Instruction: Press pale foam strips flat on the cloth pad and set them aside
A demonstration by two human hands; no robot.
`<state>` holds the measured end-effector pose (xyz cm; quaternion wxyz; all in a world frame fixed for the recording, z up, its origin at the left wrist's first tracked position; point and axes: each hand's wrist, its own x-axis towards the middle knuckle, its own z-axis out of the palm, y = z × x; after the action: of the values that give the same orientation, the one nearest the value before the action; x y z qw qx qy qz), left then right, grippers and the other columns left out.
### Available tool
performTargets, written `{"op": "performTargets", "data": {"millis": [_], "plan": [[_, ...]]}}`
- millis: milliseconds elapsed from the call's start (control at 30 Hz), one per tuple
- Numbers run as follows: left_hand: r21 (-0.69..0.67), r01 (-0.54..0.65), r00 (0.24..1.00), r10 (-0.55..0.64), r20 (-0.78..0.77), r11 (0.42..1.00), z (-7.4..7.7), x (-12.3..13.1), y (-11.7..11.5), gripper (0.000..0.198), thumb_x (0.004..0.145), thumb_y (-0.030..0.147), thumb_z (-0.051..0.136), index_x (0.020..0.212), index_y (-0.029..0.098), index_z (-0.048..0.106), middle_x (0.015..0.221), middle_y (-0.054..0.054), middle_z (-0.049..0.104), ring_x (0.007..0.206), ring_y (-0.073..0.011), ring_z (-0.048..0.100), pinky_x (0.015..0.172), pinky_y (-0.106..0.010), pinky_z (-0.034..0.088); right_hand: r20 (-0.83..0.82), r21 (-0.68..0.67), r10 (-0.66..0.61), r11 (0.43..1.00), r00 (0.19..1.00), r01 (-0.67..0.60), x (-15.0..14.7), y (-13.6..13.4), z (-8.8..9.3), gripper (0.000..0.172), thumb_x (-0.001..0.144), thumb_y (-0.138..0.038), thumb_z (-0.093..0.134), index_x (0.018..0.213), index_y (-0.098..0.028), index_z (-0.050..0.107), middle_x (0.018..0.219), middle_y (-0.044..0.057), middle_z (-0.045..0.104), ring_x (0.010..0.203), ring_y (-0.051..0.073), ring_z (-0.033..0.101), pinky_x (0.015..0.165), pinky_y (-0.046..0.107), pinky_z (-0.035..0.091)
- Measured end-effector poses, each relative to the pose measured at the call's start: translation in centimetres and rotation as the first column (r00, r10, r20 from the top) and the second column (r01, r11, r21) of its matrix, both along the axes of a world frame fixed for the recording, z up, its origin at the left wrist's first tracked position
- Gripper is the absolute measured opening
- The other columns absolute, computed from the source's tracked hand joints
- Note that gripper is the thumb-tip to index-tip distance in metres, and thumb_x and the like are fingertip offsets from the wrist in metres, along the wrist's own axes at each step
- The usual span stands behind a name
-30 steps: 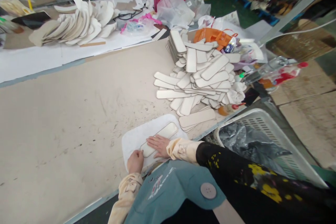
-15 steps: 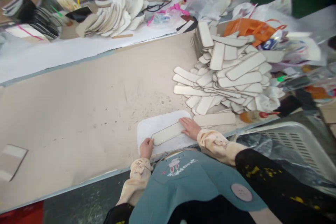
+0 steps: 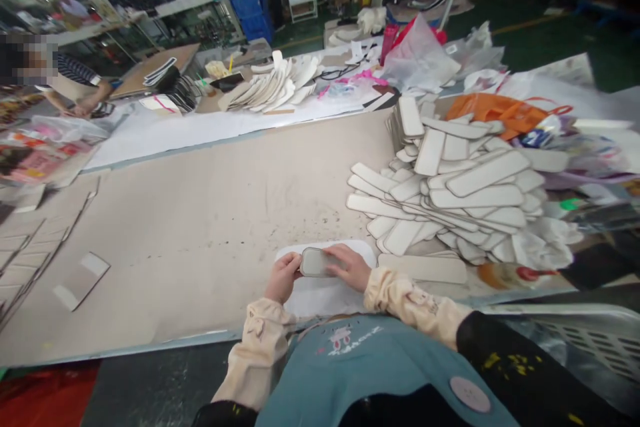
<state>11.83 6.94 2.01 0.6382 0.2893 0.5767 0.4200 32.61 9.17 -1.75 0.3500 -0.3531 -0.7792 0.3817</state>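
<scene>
Between my hands is a pale panel (image 3: pixel 313 261) with rounded corners and a dark edge, raised off the table. My left hand (image 3: pixel 283 275) pinches its left end between thumb and fingers. My right hand (image 3: pixel 350 267) is closed around its right part and is a little blurred. Only a short length of the panel shows, so it looks folded or foreshortened; I cannot tell which. Below it lies a white rounded sheet (image 3: pixel 320 297) at the table's near edge. Beside my right hand, another long pale panel (image 3: pixel 425 268) rests flat on the table.
A loose pile of similar panels (image 3: pixel 480 197) covers the table's right side. A bottle with a red tip (image 3: pixel 505 275) lies near a plastic basket (image 3: pixel 590 312). Folded pieces (image 3: pixel 83 280) lie at left. Across the table are curved white pieces (image 3: pixel 275 83); a person (image 3: pixel 75 83) works far left.
The long panel was flat on the white sheet; now it is lifted and shows much shorter between my hands. My right hand has come closer to my left. The view has tilted up.
</scene>
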Motion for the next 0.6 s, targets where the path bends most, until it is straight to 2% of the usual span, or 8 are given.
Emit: {"op": "performTargets", "data": {"millis": [100, 233, 433, 533, 600], "plan": [[0.017, 0.042, 0.999, -0.043, 0.013, 0.999, 2.3, 1.8, 0.2, 0.03, 0.066, 0.041, 0.065, 0.065, 0.015, 0.051, 0.058, 0.005, 0.048, 0.055, -0.0061, 0.044, 0.057, -0.022, 0.042, -0.035, 0.167, 0.079, 0.983, 0.996, -0.072, -0.2, 0.8, 3.6, 0.04, 0.086, -0.031, 0.052, 0.123, -0.02, 0.047, 0.112, 0.011, 0.053, 0.104, 0.02, 0.049, 0.091, 0.037, 0.043], [-0.014, 0.129, 0.992, -0.129, 0.005, 0.992, 4.8, 3.9, 0.3, 0.029, 0.068, 0.041, 0.064, 0.07, 0.013, 0.056, 0.063, 0.002, 0.054, 0.058, -0.0079, 0.049, 0.058, -0.023, 0.043, 0.09, 0.312, 0.147, 0.935, 0.985, -0.168, 0.9, 1.9, 6.6, 0.032, 0.088, -0.025, 0.046, 0.12, -0.022, 0.051, 0.109, 0.01, 0.053, 0.099, 0.019, 0.048, 0.086, 0.033, 0.044], [-0.055, 0.172, 0.985, -0.171, 0.028, 0.984, 7.3, 5.5, 0.7, 0.03, 0.063, 0.039, 0.067, 0.062, 0.013, 0.052, 0.053, 0.004, 0.048, 0.05, -0.0058, 0.043, 0.052, -0.02, 0.038, 0.233, 0.381, 0.247, 0.867, 0.94, -0.322, 3.1, 3.6, 8.9, 0.02, 0.088, -0.031, 0.047, 0.101, -0.019, 0.058, 0.097, 0.008, 0.055, 0.089, 0.018, 0.048, 0.082, 0.032, 0.041], [-0.061, 0.211, 0.977, -0.208, 0.043, 0.976, 7.6, 5.7, 0.9, 0.031, 0.063, 0.041, 0.067, 0.065, 0.012, 0.055, 0.056, 0.002, 0.05, 0.051, -0.0067, 0.044, 0.052, -0.021, 0.038, 0.258, 0.394, 0.275, 0.846, 0.926, -0.361, 3.2, 4.5, 9.6, 0.018, 0.087, -0.032, 0.05, 0.093, -0.018, 0.059, 0.094, 0.008, 0.054, 0.089, 0.018, 0.046, 0.08, 0.031, 0.04], [-0.054, 0.238, 0.971, -0.236, 0.037, 0.97, 7.4, 5.6, 1.1, 0.032, 0.064, 0.042, 0.066, 0.067, 0.012, 0.055, 0.057, 0.002, 0.052, 0.052, -0.0073, 0.045, 0.054, -0.022, 0.039, 0.269, 0.413, 0.299, 0.823, 0.915, -0.39, 2.8, 4.9, 9.7, 0.017, 0.086, -0.033, 0.051, 0.086, -0.017, 0.059, 0.092, 0.008, 0.054, 0.087, 0.018, 0.046, 0.078, 0.031, 0.04]]}}
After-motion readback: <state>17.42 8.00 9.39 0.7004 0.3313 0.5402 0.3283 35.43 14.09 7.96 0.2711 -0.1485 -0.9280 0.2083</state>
